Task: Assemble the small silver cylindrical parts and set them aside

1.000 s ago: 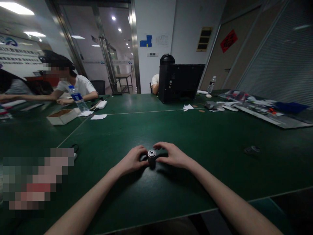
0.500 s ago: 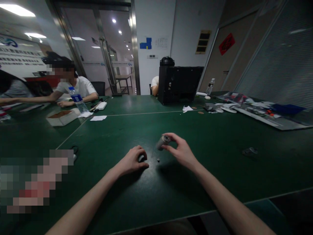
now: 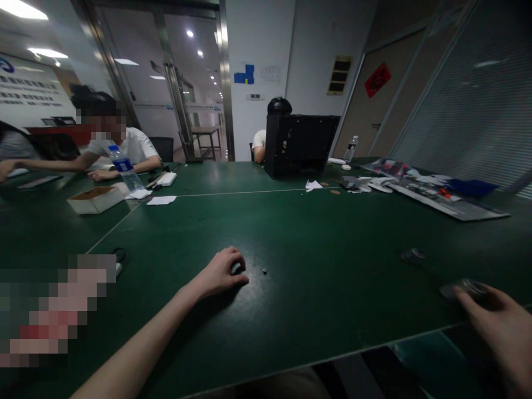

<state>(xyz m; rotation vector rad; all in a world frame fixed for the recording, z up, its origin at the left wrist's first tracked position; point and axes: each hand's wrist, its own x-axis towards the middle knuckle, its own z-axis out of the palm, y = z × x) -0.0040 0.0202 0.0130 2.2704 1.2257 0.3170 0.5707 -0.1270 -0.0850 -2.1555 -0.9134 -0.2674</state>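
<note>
L hand (image 3: 220,272) curled; R hand (image 3: 501,321) outstretched

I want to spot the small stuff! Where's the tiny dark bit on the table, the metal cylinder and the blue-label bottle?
tiny dark bit (image 3: 264,271): head view, its middle.
metal cylinder (image 3: 464,288): head view, its shiny side.
blue-label bottle (image 3: 122,165): head view, on the label.

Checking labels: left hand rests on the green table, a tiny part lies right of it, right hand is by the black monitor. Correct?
One error. The head view shows the right hand at the near right edge of the table, touching a metal cylinder. Left hand and tiny part are as stated.
</note>
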